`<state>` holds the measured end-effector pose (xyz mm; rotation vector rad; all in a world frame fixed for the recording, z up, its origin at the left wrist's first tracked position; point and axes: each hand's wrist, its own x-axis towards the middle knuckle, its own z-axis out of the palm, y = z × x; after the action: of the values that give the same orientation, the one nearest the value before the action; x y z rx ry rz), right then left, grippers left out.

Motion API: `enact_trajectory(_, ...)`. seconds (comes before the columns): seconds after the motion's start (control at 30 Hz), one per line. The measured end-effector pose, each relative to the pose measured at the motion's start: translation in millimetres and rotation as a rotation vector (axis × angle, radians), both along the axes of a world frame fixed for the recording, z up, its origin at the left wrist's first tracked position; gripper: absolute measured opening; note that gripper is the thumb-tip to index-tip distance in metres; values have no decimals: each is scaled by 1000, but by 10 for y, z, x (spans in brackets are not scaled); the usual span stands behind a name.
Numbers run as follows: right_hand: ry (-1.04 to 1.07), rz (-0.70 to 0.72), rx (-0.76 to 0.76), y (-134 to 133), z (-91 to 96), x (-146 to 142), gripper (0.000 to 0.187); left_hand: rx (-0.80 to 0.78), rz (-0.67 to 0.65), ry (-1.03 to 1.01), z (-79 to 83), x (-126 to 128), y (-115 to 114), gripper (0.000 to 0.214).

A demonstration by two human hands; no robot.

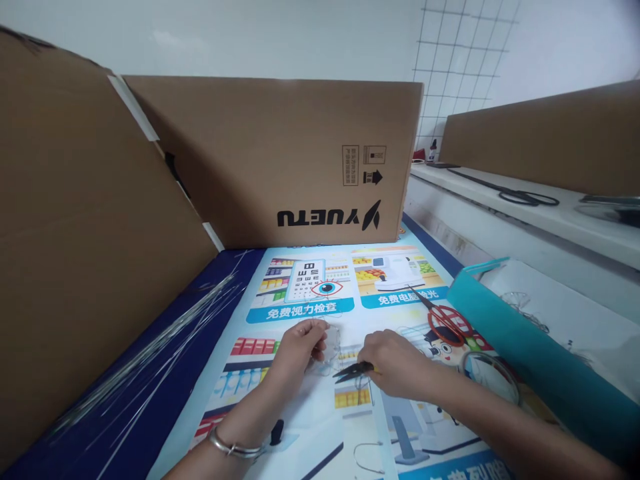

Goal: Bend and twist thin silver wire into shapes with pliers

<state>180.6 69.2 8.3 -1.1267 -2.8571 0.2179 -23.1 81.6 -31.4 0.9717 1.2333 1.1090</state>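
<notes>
The fingers of our left hand (303,347) pinch one thin, bent wire (338,341) over the smooth printed worktop (300,457); those of our right hand (393,360) grip one pair of tapered black pliers (353,371). Nearby lie one pair of red-handled scissors (449,325) and several straight strands (156,344).

cardboard panel (250,147), YUETU print (329,218) upside down | wall grid (454,43) | white ledge (570,225): small bottle (433,152), dark scissors (493,187)

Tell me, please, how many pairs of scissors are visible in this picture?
2: a red-handled pair on the printed sheet, beyond the right hand, and a black pair on the white ledge at right. Others may be hidden.
</notes>
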Motion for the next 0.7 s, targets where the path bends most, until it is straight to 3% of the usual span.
enact_trajectory(0.17,-43,-38,75,-13,-35,-10,8,-5,-1,-5,0,-12,19,22)
enact_trajectory(0.4,92,-245,182,-136,-112,62,12,5,-24,-17,74,12,-43,19)
enact_trajectory(0.57,322,-73,351,-294,-231,135,15,26,-53,-38,106,46,-78,18)
enact_trajectory(0.7,474,-169,310,-299,-258,113,17,40,-66,-48,106,66,-88,16)
